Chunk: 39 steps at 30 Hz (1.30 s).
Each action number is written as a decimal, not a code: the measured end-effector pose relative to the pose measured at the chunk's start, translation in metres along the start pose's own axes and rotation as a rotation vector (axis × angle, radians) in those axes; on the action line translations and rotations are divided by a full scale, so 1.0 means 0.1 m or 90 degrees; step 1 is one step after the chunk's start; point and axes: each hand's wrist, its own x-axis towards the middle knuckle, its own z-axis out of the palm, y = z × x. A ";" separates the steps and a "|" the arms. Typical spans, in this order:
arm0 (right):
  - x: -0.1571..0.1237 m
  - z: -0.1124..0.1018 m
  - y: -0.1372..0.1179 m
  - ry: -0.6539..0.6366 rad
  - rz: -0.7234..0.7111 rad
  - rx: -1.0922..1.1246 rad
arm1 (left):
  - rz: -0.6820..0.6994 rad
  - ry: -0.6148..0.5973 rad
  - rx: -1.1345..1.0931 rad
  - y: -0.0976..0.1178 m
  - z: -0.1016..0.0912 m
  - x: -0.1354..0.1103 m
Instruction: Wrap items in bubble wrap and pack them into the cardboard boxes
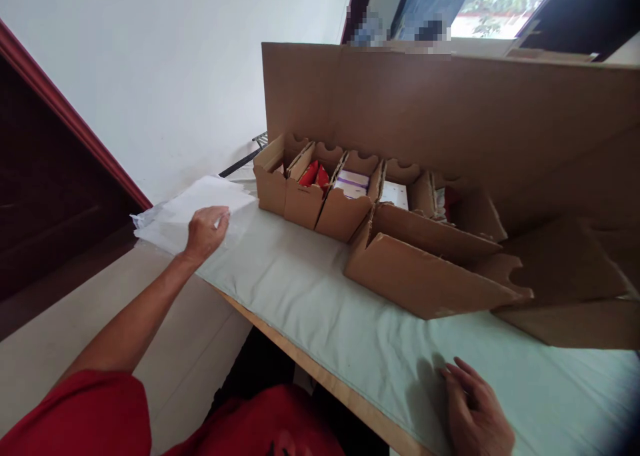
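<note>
Fingers of the left hand (208, 233): curled in at 9 o'clock, over the white sheets; a pale bit shows by the thumb, but I cannot tell whether they grip it.
Fingers of the right hand (479, 413): loosely bent between 4 and 5 o'clock, with nothing seen between them, near the cloth.
White wall (175, 63): fills 10 to 11 o'clock.
Counter (345, 391): runs from 9 to 4 o'clock, its bare wooden edge facing 7 o'clock, a wrinkled pale green cloth (310, 276) over its top.
Cardboard panel (425, 109): upright from 12 to 3 o'clock, behind the bins.
Open cardboard box (435, 276): between 3 and 4 o'clock, on the near side of the bins and partly hiding them.
Row of cardboard bins (301, 204): side by side from the centre toward 3 o'clock, with notched rims.
Stack of white plastic sheets (175, 209): at 9 o'clock, on the counter's far left end.
White-and-purple cartons (351, 184): in the third bin from the left, toward 1 o'clock.
Red packets (314, 175): in the second bin, near 12 o'clock.
</note>
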 end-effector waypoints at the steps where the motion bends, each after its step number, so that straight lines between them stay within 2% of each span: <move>1: 0.00 0.01 -0.01 0.007 -0.001 0.010 | 0.052 0.007 -0.019 0.18 0.00 -0.06; 5: -0.05 0.03 -0.21 0.020 -0.042 0.046 | 0.295 -0.010 -0.107 1.00 0.01 -0.46; 7: -0.15 0.05 -0.46 0.008 -0.142 0.064 | 0.396 -0.061 -0.152 1.42 0.00 -0.65; 9: -0.27 0.07 -0.80 0.009 -0.295 0.061 | 0.480 -0.130 -0.186 1.82 -0.05 -0.78; 11: -0.36 0.12 -1.15 -0.001 -0.429 0.023 | 0.578 -0.185 -0.210 2.20 -0.13 -0.83; 12: -0.39 0.14 -1.30 -0.027 -0.459 0.011 | 0.626 -0.197 -0.219 2.37 -0.18 -0.84; 13: -0.41 0.15 -1.42 -0.044 -0.467 0.019 | 0.664 -0.196 -0.230 2.52 -0.22 -0.84; 15: -0.41 0.16 -1.54 -0.028 -0.393 0.091 | 0.683 -0.156 -0.268 2.72 -0.30 -0.83; 16: -0.40 0.15 -1.54 -0.003 -0.318 0.147 | 0.662 -0.128 -0.290 2.76 -0.33 -0.83; 18: -0.39 0.09 -1.43 0.073 -0.126 0.291 | 0.566 -0.076 -0.329 2.70 -0.33 -0.84; 21: -0.42 0.01 -1.10 0.191 0.140 0.535 | 0.345 -0.053 -0.293 2.40 -0.15 -0.95; 23: -0.50 -0.04 -0.86 0.232 0.265 0.648 | 0.218 -0.111 -0.213 2.22 0.06 -1.08; 25: -0.61 -0.07 -0.70 0.253 0.350 0.691 | 0.151 -0.225 -0.121 2.14 0.26 -1.23; 27: -0.72 -0.11 -0.60 0.277 0.384 0.695 | 0.131 -0.343 -0.026 2.16 0.40 -1.37; 29: -0.80 -0.14 -0.55 0.291 0.385 0.688 | 0.136 -0.417 0.050 2.21 0.47 -1.46; 31: -0.84 -0.18 -0.52 0.278 0.390 0.681 | 0.147 -0.439 0.085 2.22 0.48 -1.50; 35: -0.87 -0.27 -0.45 0.178 0.429 0.641 | 0.167 -0.468 0.065 2.14 0.47 -1.47; 39: -0.91 -0.36 -0.46 0.163 0.435 0.618 | 0.161 -0.526 -0.052 2.11 0.44 -1.23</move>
